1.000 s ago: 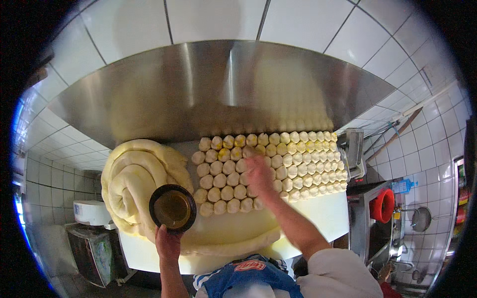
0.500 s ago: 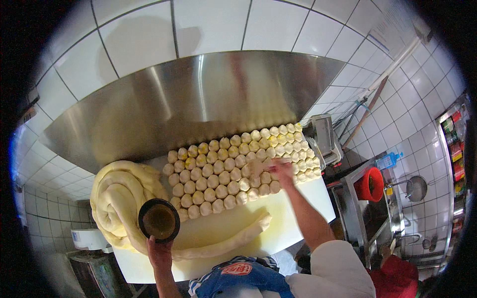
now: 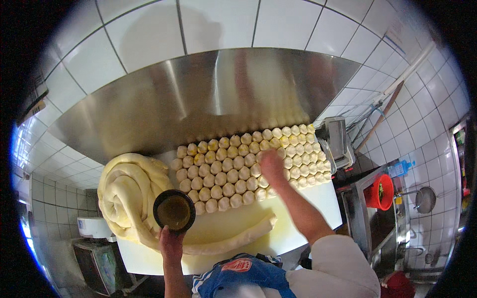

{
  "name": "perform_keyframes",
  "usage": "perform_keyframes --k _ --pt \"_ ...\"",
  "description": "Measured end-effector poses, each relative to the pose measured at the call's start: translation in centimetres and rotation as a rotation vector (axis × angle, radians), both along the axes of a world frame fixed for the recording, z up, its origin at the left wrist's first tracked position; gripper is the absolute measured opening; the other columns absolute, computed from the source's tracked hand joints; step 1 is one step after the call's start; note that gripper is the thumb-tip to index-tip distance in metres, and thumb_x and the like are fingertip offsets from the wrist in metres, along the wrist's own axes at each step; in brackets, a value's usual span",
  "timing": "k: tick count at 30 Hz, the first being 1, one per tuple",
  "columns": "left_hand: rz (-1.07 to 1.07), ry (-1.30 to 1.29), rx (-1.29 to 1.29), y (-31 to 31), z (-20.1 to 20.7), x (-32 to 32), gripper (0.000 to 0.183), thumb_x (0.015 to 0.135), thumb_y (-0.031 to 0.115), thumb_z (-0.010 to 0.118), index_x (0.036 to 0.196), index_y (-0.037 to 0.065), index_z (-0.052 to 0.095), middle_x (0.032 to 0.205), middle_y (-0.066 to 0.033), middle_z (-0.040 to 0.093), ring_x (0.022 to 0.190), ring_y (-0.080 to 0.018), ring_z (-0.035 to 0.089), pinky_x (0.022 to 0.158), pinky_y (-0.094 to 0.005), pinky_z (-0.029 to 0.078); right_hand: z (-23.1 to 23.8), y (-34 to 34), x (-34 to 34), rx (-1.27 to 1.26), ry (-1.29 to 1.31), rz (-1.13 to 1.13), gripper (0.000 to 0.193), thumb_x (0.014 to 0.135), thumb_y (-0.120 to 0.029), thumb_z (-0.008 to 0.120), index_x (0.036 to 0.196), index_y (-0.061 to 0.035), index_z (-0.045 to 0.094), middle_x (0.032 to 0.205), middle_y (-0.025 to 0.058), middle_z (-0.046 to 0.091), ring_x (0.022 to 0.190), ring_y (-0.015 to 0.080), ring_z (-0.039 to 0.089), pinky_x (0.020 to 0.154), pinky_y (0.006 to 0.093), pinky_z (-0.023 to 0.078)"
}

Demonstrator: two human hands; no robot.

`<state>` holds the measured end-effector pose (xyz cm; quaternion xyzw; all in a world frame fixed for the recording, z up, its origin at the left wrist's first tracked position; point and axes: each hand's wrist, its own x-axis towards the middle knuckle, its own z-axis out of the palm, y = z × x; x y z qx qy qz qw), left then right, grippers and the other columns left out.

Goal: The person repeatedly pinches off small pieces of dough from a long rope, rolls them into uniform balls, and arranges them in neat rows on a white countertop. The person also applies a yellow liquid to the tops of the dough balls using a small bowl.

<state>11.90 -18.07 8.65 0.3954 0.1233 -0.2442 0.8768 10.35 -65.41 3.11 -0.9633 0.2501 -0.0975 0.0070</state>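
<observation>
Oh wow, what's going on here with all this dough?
A person is working at a white worktop. Their left hand holds a dark, round bowl with some brownish contents. Their right hand is at the closely packed rows of small dough balls, some marked yellow; it is too blurred to tell whether it holds anything. A thick dough coil lies to the left, its tail stretching along the near side.

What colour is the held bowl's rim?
The bowl's rim is black, showing best in the head view.
</observation>
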Motion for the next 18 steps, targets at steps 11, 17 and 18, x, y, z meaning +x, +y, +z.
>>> perform_keyframes --k 11,17,18 --pt "-0.061 -0.027 0.061 -3.6 -1.2 -0.3 0.056 0.098 0.011 0.061 0.15 0.013 0.04 0.136 -0.0071 0.06 0.116 -0.0255 0.065 0.092 -0.0445 0.058 12.1 17.3 -2.9 1.236 -0.694 0.273 0.028 0.104 -0.023 0.06 0.113 0.002 0.069 0.101 0.0061 0.073 0.083 0.0117 0.07 0.071 0.0266 0.055" --pt "-0.155 -0.125 0.102 -8.0 0.0 -0.6 0.056 0.098 0.009 0.061 0.15 0.013 0.041 0.135 -0.0061 0.061 0.116 -0.0228 0.065 0.092 -0.0427 0.058 12.3 19.2 -5.1 1.284 -0.576 0.005 0.027 0.102 -0.02 0.06 0.111 0.0037 0.069 0.094 0.0097 0.074 0.076 0.0164 0.072 0.069 0.0275 0.057" --pt "-0.178 -0.085 0.074 -8.6 -0.1 -0.7 0.054 0.098 0.009 0.06 0.149 0.013 0.043 0.134 -0.0066 0.061 0.115 -0.0232 0.065 0.093 -0.0431 0.058 11.8 19.1 -5.2 1.346 -0.587 -0.054 0.027 0.102 -0.02 0.061 0.11 0.0041 0.07 0.094 0.0105 0.074 0.076 0.0173 0.072 0.07 0.028 0.058"
